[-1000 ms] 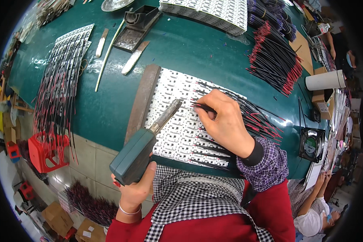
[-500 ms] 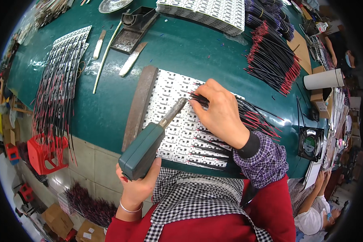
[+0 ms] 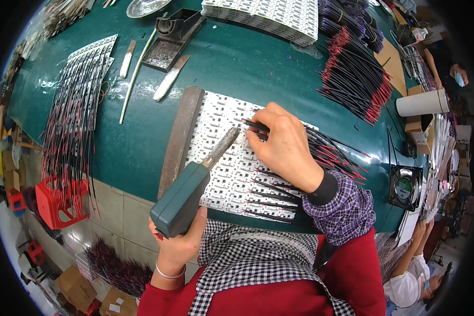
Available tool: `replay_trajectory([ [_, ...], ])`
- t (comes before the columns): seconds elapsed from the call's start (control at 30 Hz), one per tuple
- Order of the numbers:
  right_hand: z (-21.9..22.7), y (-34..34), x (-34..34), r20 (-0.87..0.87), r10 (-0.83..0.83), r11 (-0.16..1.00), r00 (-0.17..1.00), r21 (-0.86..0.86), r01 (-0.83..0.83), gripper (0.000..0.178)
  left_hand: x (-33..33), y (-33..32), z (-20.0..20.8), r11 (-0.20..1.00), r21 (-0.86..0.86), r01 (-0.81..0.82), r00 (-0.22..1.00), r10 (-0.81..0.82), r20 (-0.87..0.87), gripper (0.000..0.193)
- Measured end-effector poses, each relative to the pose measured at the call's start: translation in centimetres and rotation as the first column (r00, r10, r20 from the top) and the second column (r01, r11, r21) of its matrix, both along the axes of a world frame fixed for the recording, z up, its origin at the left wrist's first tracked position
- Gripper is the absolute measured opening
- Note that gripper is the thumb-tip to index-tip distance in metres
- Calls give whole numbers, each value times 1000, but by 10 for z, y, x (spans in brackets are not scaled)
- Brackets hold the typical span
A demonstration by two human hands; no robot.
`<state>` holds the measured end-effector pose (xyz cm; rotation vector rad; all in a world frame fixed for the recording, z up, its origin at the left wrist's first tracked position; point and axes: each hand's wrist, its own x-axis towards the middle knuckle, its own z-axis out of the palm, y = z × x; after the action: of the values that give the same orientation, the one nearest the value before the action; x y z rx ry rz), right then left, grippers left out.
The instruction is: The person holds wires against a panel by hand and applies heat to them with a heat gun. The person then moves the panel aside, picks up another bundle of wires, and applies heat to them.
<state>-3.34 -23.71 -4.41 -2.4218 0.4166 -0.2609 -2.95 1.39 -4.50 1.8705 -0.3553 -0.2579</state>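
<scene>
Work surface: green table [image 3: 126, 152], ctr. of frame. Item 1: white board sheet [image 3: 216, 126], mid-frame, laid flat, small dark comps. in rows, lt. edge set along a rusty metal bar [image 3: 180, 145]. Item 2: green tool [image 3: 180, 200], lower ctr., prob. a soldering iron; gripped by the left hand [image 3: 183, 239], fingers wrapped round the body, partly hidden. Tip angled to upper rt., just beside the wire ends; contact w/ sheet cannot be told. Item 3: black wires [image 3: 252, 124], red-ended, pinched narrowly betw. thumb & fingers of the right hand [image 3: 283, 147], ends pointed lt. over the sheet; exact no. cannot be told. Item 4: laid wires [image 3: 274, 197], lower rt. part of sheet, spaced in a row. Also listed: loose wire pile [image 3: 355, 79], upper rt.; sheet stack [image 3: 263, 18], top ctr.; wired sheet [image 3: 84, 97], upper lt.; black stand [image 3: 168, 52], top lt. of ctr. Handling notes (judged): wire end to be held flat & still on its spot, tip to be brought in low & only briefly, fingertips to be kept back from the hot metal; adj. wires & comps. not to be brushed; sheet best kept square agst. bar.
</scene>
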Motion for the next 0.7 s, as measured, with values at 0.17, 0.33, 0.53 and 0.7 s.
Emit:
replay_trajectory([
  [0.17,5,-4,-3,-33,54,998,998,-11,-54,12,-6,6,4,997,-42,-71,988,64,-139,22],
  [0.33,17,-1,-17,64,101,994,993,34,-103,11,-6,8,11,978,-127,-167,946,122,-301,31],
  [0.53,6,3,-21,30,37,987,999,158,-42,9,-7,15,6,989,-108,-104,947,65,-314,34],
  [0.7,6,5,-19,1,36,992,999,125,-36,8,-9,15,1,992,-128,-3,981,-22,-195,31],
])
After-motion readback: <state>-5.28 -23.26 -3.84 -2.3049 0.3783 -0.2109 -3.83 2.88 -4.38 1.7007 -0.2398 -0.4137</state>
